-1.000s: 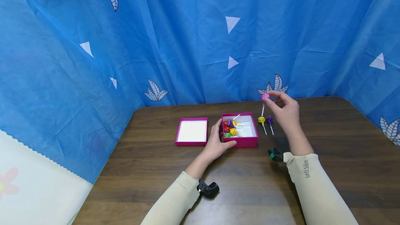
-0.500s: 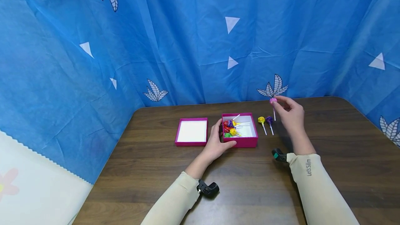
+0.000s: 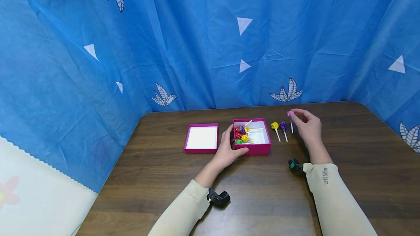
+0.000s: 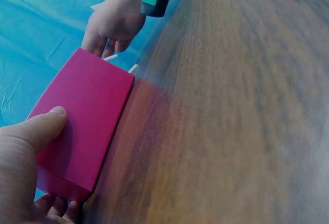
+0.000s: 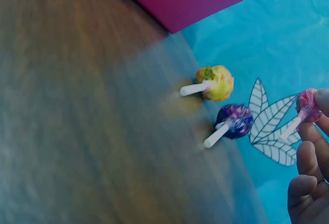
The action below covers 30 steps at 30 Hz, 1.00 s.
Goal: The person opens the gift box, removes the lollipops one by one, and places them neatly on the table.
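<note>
My left hand (image 3: 226, 152) holds the magenta box (image 3: 257, 149) by its left corner, thumb on the front wall and fingers along the left side. Inside the box, several wrapped lollipops (image 3: 242, 130) lie toward the left. By its wrapped head, a pink lollipop (image 5: 307, 106) is pinched in my right hand (image 3: 307, 126), its white stick pointing down. Just left of that hand, a purple lollipop (image 3: 283, 126) and a yellow lollipop (image 3: 275, 126) lie side by side on the table. Whether the pink one's stick touches the table, I cannot tell.
The box's lid (image 3: 201, 137), white inside with magenta edges, lies left of the box. A brown wooden table (image 3: 157, 177) carries everything. Behind its far edge hangs a blue curtain (image 3: 203, 46) with white leaf and triangle prints.
My right hand has carried the pink lollipop rightward past the purple one and lowered it toward the table. The left hand and the box stay in place.
</note>
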Tool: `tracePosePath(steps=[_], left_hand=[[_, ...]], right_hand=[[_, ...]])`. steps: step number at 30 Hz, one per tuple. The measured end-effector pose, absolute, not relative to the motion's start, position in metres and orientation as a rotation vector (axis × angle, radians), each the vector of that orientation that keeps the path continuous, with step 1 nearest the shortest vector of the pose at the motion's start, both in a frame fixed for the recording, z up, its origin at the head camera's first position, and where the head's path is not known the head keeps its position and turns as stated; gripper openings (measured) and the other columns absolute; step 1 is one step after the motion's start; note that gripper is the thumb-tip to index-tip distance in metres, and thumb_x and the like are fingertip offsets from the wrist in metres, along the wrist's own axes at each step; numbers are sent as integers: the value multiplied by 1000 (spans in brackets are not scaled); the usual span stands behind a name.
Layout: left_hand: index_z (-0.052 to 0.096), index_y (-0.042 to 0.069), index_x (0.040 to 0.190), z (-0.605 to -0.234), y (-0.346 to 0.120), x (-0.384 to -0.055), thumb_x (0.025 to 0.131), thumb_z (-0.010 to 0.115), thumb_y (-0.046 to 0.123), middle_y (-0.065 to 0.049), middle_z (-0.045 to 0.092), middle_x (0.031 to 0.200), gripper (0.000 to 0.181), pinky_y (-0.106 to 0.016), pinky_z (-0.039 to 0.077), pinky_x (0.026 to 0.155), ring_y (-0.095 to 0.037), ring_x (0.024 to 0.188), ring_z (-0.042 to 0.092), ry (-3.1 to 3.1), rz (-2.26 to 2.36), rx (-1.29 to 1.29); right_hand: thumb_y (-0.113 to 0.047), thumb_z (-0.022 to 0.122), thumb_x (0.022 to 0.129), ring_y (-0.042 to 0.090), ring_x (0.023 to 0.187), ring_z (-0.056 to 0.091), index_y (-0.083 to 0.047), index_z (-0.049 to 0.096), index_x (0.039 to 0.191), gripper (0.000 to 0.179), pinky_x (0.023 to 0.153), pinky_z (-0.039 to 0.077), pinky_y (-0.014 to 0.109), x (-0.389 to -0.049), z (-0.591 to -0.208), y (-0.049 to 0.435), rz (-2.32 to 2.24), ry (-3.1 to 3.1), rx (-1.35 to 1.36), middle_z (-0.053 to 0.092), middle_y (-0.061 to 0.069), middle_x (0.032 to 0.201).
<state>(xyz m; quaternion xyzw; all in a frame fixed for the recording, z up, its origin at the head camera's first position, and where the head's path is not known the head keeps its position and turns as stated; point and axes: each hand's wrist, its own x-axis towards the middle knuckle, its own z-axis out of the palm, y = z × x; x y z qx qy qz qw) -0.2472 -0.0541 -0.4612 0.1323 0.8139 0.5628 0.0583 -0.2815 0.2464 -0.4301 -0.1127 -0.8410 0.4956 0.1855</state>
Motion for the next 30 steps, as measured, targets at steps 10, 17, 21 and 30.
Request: tracePosePath(steps=[10, 17, 21, 30], left_hand=[[15, 30, 159, -459, -54, -245, 86, 79, 30, -5, 25, 160, 97, -44, 38, 119, -25, 147, 32, 2475, 1696, 396], [14, 31, 159, -459, -54, -246, 86, 79, 31, -5, 24, 161, 97, -45, 38, 119, -26, 147, 32, 2465, 1701, 397], [14, 29, 159, -459, -54, -247, 86, 79, 32, -6, 25, 159, 97, -45, 37, 119, -27, 147, 32, 2464, 1706, 420], [14, 30, 159, -460, -54, -248, 86, 79, 31, -6, 25, 160, 97, -44, 38, 119, -26, 147, 33, 2465, 1707, 421]], right_hand=[[-53, 56, 97, 15, 108, 49, -13, 60, 137, 56, 80, 42, 14, -281, -443, 252, 1411, -2436, -334, 61, 15, 133], [-53, 54, 98, 25, 117, 49, -11, 60, 137, 57, 83, 41, 19, -281, -447, 254, 1416, -2489, -345, 60, 16, 134], [-51, 54, 99, 26, 114, 50, -9, 61, 135, 55, 81, 41, 21, -282, -449, 254, 1385, -2508, -332, 60, 17, 132], [-45, 53, 102, 35, 113, 53, -5, 62, 132, 51, 86, 42, 33, -283, -451, 256, 1257, -2587, -307, 62, 22, 126]])
